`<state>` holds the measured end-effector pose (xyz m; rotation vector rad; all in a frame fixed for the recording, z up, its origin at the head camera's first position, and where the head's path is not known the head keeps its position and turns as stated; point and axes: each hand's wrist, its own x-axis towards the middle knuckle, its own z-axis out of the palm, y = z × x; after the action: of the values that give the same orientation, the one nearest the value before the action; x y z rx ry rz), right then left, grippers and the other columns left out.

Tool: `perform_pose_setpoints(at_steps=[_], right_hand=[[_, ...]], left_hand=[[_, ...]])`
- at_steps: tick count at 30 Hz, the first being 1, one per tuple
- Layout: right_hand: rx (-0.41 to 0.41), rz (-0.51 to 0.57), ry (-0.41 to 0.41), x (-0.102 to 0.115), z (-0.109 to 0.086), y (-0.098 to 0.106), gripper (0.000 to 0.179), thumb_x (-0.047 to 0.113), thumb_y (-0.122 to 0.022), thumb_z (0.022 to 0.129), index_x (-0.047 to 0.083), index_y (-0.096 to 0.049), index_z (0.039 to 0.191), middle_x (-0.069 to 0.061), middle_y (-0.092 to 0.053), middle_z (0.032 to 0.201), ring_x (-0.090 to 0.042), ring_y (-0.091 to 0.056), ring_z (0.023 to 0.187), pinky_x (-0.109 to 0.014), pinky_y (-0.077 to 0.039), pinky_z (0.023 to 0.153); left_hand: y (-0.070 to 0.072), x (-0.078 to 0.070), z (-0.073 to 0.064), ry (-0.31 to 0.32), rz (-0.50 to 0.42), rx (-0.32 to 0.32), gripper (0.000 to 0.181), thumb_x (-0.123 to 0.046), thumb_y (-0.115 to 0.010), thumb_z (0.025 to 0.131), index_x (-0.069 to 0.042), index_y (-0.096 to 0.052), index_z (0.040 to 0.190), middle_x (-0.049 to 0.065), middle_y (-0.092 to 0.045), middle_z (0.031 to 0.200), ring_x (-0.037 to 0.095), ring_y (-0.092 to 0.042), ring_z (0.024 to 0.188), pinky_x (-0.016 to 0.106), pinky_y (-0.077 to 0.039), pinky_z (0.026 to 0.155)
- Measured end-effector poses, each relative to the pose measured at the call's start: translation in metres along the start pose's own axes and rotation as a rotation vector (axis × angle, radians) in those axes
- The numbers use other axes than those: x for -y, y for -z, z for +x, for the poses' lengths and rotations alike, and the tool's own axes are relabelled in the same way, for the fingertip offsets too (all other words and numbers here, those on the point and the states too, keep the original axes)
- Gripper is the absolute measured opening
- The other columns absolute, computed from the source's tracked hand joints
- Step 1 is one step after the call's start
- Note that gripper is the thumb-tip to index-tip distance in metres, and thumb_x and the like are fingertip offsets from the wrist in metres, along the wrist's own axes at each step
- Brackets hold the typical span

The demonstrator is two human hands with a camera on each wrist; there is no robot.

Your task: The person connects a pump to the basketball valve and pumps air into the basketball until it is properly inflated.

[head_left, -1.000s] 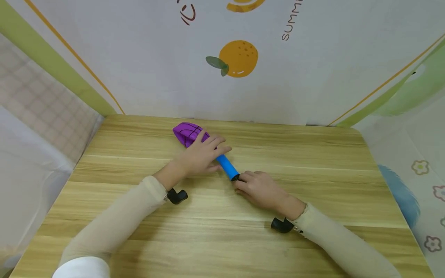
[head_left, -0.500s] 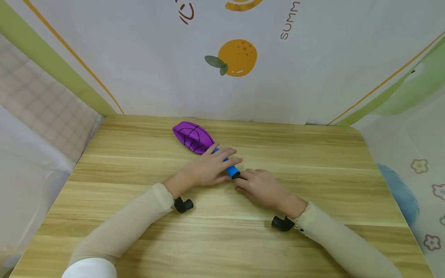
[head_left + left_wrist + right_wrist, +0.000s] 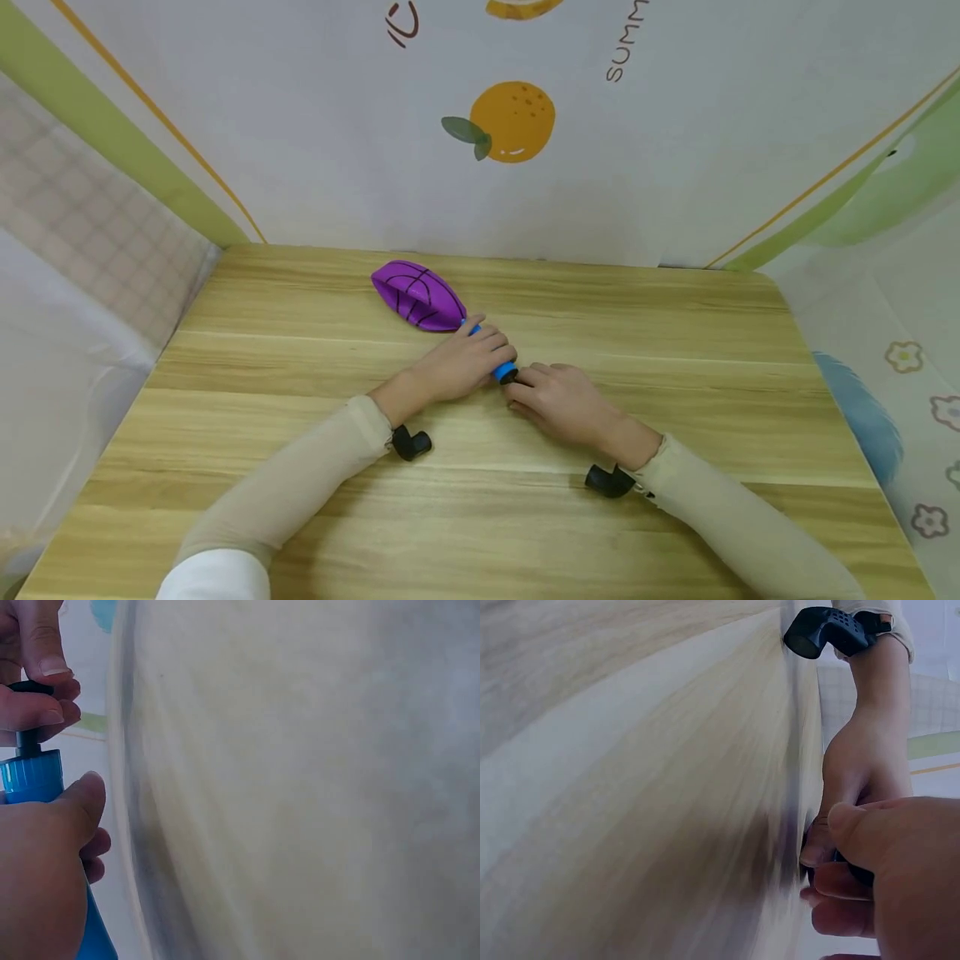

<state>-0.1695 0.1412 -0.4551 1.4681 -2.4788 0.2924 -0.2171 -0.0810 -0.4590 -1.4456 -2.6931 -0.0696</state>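
Note:
A blue hand pump (image 3: 506, 372) lies slantwise on the table, its far end at a deflated purple ball (image 3: 420, 296) with black lines. My left hand (image 3: 461, 365) curls round the pump's barrel, hiding most of it. At the near end, my right hand (image 3: 562, 404) pinches the black pump handle (image 3: 30, 688). In the left wrist view a short piece of black rod (image 3: 28, 742) shows between the handle and the blue cap (image 3: 31, 776). Whether the pump is joined to the ball is hidden by my left fingers.
The wooden table (image 3: 675, 533) runs back to a white curtain (image 3: 337, 150) printed with an orange. Black wrist cameras, one on the left (image 3: 411, 443) and one on the right (image 3: 609, 481), sit low beside the wrists.
My left hand has slid from near the ball down the pump barrel toward my right hand, and its fingers have closed round it. The right hand stays at the handle.

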Motion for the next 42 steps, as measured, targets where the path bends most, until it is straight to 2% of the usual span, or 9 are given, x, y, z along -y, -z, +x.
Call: perform_pose_setpoints(at_steps=[3, 9, 17, 26, 34, 42], right_hand=[[-0.011, -0.004, -0.008, -0.001, -0.001, 0.0, 0.009, 0.02, -0.074, 0.094, 0.014, -0.07, 0.099, 0.001, -0.063, 0.088, -0.012, -0.06, 0.074, -0.029, -0.051, 0.061], [-0.02, -0.029, -0.018, -0.002, -0.002, 0.0, 0.01, 0.019, -0.074, 0.094, 0.013, -0.07, 0.102, 0.0, -0.064, 0.087, -0.013, -0.061, 0.074, -0.03, -0.052, 0.061], [0.035, -0.163, 0.003, -0.006, -0.009, -0.001, 0.015, 0.01, -0.07, 0.096, 0.013, -0.07, 0.11, -0.004, -0.064, 0.091, -0.016, -0.061, 0.075, -0.03, -0.051, 0.06], [0.032, -0.178, 0.01, -0.009, -0.017, -0.004, 0.021, 0.01, -0.069, 0.096, 0.008, -0.067, 0.117, -0.007, -0.064, 0.103, -0.02, -0.062, 0.089, -0.031, -0.057, 0.073], [0.034, -0.232, 0.053, -0.008, -0.025, 0.008, 0.013, 0.005, -0.071, 0.093, 0.007, -0.067, 0.105, -0.006, -0.064, 0.092, -0.02, -0.06, 0.081, -0.032, -0.053, 0.068], [0.037, -0.272, 0.105, -0.003, -0.043, 0.026, 0.018, 0.004, -0.079, 0.085, 0.008, -0.071, 0.101, -0.004, -0.068, 0.09, -0.02, -0.064, 0.08, -0.031, -0.053, 0.067]], left_hand=[[0.001, 0.0, 0.003, 0.006, 0.009, 0.005, 0.02, -0.014, -0.06, 0.1, -0.015, -0.061, 0.12, 0.003, -0.063, 0.122, 0.025, -0.054, 0.122, 0.055, -0.028, 0.117], [0.003, 0.0, 0.006, 0.028, 0.021, 0.022, 0.015, -0.015, -0.058, 0.102, -0.014, -0.06, 0.117, 0.003, -0.061, 0.117, 0.025, -0.053, 0.118, 0.054, -0.03, 0.114], [0.0, 0.001, 0.009, 0.033, 0.002, 0.024, 0.012, -0.016, -0.056, 0.103, -0.016, -0.058, 0.115, 0.001, -0.059, 0.112, 0.024, -0.052, 0.114, 0.051, -0.032, 0.11], [0.0, 0.002, 0.013, 0.042, -0.077, 0.02, 0.014, -0.017, -0.061, 0.101, -0.017, -0.057, 0.115, -0.001, -0.058, 0.109, 0.023, -0.052, 0.112, 0.05, -0.032, 0.11], [0.002, 0.005, 0.015, 0.048, -0.089, 0.017, 0.016, -0.021, -0.062, 0.102, -0.016, -0.059, 0.117, 0.0, -0.061, 0.113, 0.023, -0.053, 0.113, 0.052, -0.032, 0.111], [0.004, 0.008, 0.016, 0.054, -0.099, 0.007, 0.018, -0.02, -0.064, 0.1, -0.016, -0.058, 0.117, 0.0, -0.06, 0.112, 0.023, -0.052, 0.115, 0.053, -0.031, 0.111]])
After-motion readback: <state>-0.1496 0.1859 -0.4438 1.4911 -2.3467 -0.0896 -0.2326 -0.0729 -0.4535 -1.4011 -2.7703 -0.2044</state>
